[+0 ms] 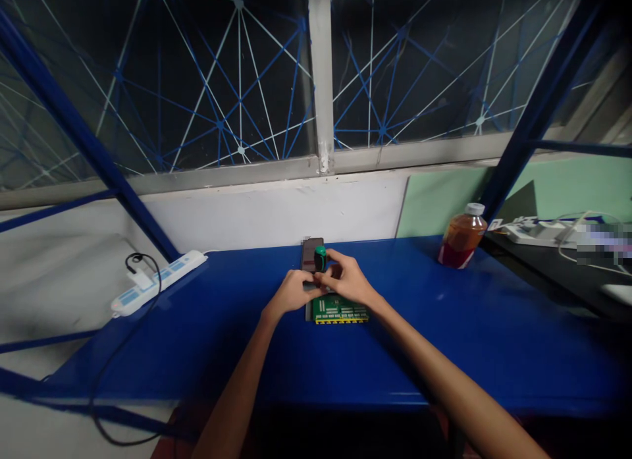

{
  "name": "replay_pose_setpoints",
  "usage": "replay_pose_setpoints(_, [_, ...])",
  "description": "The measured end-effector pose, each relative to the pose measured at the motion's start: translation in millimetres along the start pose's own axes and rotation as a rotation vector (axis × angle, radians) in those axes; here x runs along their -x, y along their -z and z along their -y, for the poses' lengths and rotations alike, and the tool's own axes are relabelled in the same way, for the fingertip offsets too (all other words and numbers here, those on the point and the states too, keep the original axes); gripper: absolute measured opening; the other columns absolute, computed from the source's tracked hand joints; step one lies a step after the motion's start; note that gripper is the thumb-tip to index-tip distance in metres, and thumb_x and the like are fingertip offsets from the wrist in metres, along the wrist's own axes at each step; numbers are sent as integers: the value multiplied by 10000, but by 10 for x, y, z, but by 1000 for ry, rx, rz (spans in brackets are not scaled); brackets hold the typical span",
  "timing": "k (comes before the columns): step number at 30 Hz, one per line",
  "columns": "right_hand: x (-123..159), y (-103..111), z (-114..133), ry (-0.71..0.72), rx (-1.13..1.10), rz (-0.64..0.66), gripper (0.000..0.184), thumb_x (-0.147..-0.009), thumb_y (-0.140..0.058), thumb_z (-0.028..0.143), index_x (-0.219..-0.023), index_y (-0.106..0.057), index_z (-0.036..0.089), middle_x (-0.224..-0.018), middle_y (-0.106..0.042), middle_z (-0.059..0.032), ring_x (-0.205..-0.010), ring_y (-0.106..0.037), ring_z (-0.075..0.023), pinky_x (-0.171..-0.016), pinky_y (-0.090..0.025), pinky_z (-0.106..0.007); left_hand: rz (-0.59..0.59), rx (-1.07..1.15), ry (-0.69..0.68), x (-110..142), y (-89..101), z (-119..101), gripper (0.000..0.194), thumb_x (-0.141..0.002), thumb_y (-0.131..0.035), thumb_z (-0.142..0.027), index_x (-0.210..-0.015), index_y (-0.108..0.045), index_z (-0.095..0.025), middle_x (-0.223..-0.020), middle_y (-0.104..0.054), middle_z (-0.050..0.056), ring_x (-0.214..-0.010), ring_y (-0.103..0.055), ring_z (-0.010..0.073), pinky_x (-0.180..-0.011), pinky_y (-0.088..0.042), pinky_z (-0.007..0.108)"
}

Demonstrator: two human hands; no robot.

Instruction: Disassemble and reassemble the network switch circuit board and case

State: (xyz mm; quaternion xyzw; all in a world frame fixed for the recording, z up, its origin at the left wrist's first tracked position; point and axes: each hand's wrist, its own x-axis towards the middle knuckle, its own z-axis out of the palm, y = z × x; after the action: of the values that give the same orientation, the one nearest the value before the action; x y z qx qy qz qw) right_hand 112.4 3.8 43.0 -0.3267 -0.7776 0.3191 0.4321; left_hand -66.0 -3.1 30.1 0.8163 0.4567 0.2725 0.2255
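Note:
A screwdriver point(320, 257) with a green and black handle stands upright, its tip hidden behind my fingers. My right hand point(351, 281) is closed around its lower part, the index finger at the handle. My left hand point(292, 293) meets it from the left, thumb and fingers pinched together below the handle; whatever lies between them is hidden. Under both hands is a green circuit board point(340, 309) with a yellow connector strip along its near edge. Just behind the hands, a dark flat phone-like object point(310, 253) lies on the blue table point(237, 314).
At the left edge lies a white power strip point(162, 282) with a plugged-in charger and black cable. A bottle of reddish-brown drink point(463, 238) stands at the back right. Beyond it, a dark surface point(548, 268) holds white devices and cables. Blue frame posts flank the table.

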Motion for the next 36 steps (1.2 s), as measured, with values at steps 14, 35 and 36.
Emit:
replay_pose_setpoints(14, [0,0,21,7,4,-23,258,-761,-601,215,-1012,-554,176,-659,-606,19,-575,-589,-141,-553,-439,-260,-17,48,-44,-3,4,28,171,-797,-606,-219,-863,-743,-140,-853,-736,43,-840,-657,207,-772,-474,280])
replay_pose_setpoints(35, [10,-1,52,51,100,-43,234,-754,-646,247,-977,-621,179,-723,-615,7,-580,-488,-111,-533,-398,-235,-18,-25,-69,6,20,-52,156,-790,-627,-255,-752,-706,-126,-794,-713,54,-737,-646,191,-676,-455,248])
replay_pose_setpoints(36, [15,0,54,52,99,-42,248,-760,-642,250,-997,-619,179,-736,-621,3,-579,-488,-110,-538,-402,-237,-27,-29,-67,4,17,-46,158,-786,-634,-262,-743,-707,-128,-780,-710,50,-728,-643,187,-666,-451,246])
